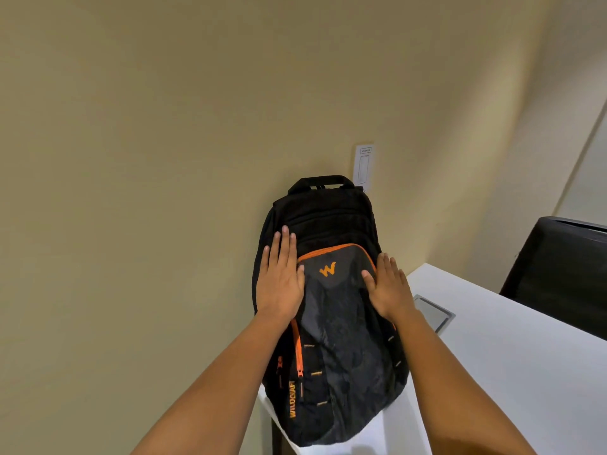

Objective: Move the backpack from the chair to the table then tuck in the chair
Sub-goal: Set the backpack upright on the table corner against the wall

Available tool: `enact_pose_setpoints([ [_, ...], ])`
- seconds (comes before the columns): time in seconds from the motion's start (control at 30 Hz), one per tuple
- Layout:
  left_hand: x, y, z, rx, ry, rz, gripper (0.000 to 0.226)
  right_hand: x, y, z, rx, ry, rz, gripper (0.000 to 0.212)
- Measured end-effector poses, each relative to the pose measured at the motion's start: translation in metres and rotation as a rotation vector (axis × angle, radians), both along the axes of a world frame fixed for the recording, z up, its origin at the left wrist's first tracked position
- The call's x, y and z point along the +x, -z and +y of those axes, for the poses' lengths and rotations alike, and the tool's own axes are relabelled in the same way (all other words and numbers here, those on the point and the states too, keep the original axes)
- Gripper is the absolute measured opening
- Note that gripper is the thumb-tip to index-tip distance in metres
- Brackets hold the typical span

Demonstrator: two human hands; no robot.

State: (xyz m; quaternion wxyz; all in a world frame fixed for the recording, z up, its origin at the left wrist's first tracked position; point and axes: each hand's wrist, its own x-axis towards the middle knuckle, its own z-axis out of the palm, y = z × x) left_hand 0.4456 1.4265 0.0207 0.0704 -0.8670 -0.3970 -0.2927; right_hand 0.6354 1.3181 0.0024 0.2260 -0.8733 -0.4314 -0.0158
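A black and grey backpack [331, 339] with orange zips and an orange W logo stands on the left end of the white table [512, 372], leaning back against the beige wall. My left hand [281, 277] lies flat on its upper left front, fingers spread. My right hand [389, 285] rests flat on its upper right front, fingers apart. Neither hand grips a strap or handle. The backpack's top carry handle [320, 182] is free. A black chair back [558, 274] shows at the right edge, behind the table.
A grey metal cable hatch [433, 315] is set into the tabletop right of the backpack. A white label [364, 167] is stuck on the wall above the bag. The table's left corner sits under the backpack's base.
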Motion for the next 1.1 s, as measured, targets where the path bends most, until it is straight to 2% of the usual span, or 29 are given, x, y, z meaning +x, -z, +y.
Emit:
enact_pose_setpoints([
  [0.37,-0.078,0.039,-0.042,-0.201,0.162,0.161,0.057,-0.093,0.026,-0.062,-0.053,0.101,0.013,0.065],
  [0.77,-0.154,0.083,-0.114,-0.236,0.254,0.236,0.057,-0.192,0.071,-0.146,-0.095,0.214,0.076,0.066],
  [1.1,-0.183,0.088,-0.193,-0.235,0.281,0.302,0.058,-0.234,0.069,-0.227,-0.157,0.276,0.078,0.068],
])
